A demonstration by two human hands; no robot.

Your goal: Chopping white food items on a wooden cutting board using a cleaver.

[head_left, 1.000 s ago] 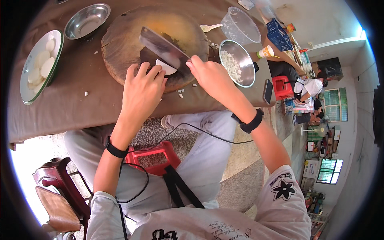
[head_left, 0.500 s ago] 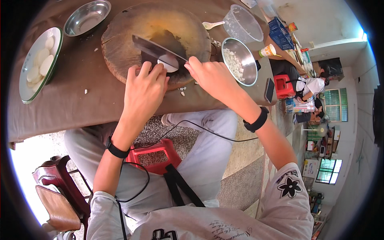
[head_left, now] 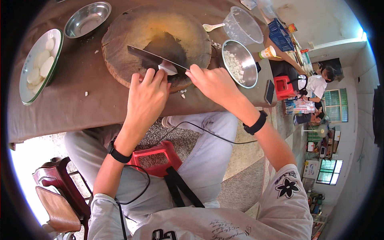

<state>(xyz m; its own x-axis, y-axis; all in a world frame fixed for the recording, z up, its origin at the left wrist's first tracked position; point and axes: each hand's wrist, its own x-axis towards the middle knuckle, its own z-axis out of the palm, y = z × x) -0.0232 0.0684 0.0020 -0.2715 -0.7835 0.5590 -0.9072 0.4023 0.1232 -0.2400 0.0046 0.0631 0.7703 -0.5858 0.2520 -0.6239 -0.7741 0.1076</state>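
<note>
A round wooden chopping board [head_left: 118,38] lies on the table, dark and wet in the middle. My right hand [head_left: 216,85] is closed around the handle of a cleaver [head_left: 150,55], whose blade points left across the board, edge down. Close under the blade, at the board's near side, is a white piece of food [head_left: 169,69], perhaps a root vegetable slice. My left hand [head_left: 148,93] has bent fingers pressed on that piece, fingertips beside the blade. Right of the board, a steel bowl [head_left: 251,66] holds small white cubes. An enamel dish [head_left: 27,80] at the left holds whole white rounds.
A steel bowl [head_left: 86,20] stands behind the dish. At the back right are a white spoon [head_left: 213,27], a clear plastic tub [head_left: 244,26] and a paper cup [head_left: 267,52]. A phone [head_left: 269,91] lies near the right edge. A person sits farther right.
The cleaver's tip has shifted slightly left and down, and its blade shows narrower. The white piece sits more tilted. My left hand has moved slightly toward me, my right hand a little down.
</note>
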